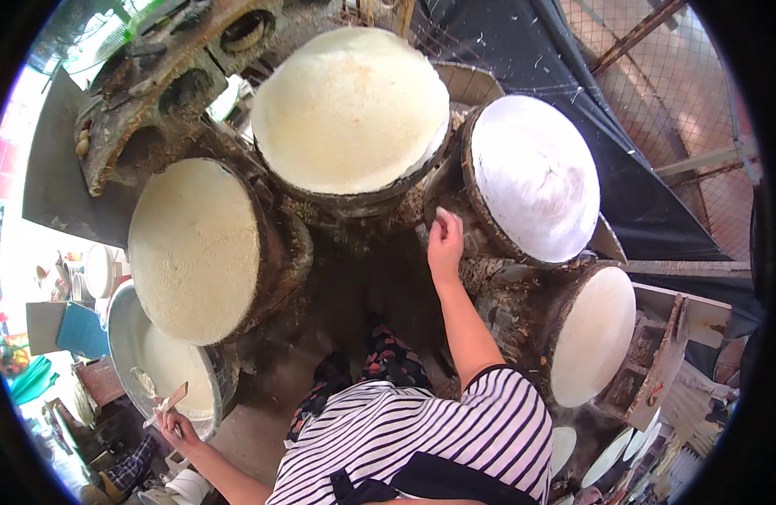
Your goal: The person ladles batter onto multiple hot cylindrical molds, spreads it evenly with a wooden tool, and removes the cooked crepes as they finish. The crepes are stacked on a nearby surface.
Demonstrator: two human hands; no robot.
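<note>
My left hand [179, 429] is at the lower left, fingers closed round a thin, flat wooden stick [176, 396]. The stick stands at the near rim of a wide metal basin [118, 320] of pale, creamy batter [181, 370]. My right hand [445, 244] reaches forward at the centre, its fingers drawn together. A small pale bit shows at the fingertips, too small to name. That hand is nearest the round stove with the white top [535, 177]; whether it touches the stove's side, I cannot tell.
Round stoves arc around me, their tops covered in cream-coloured sheets: far middle [350, 109], left [194, 252] and near right [594, 337]. A wooden tray [657, 362] stands beyond the right one. Black sheeting [531, 50] hangs behind. Round white discs [607, 459] sit at lower right.
</note>
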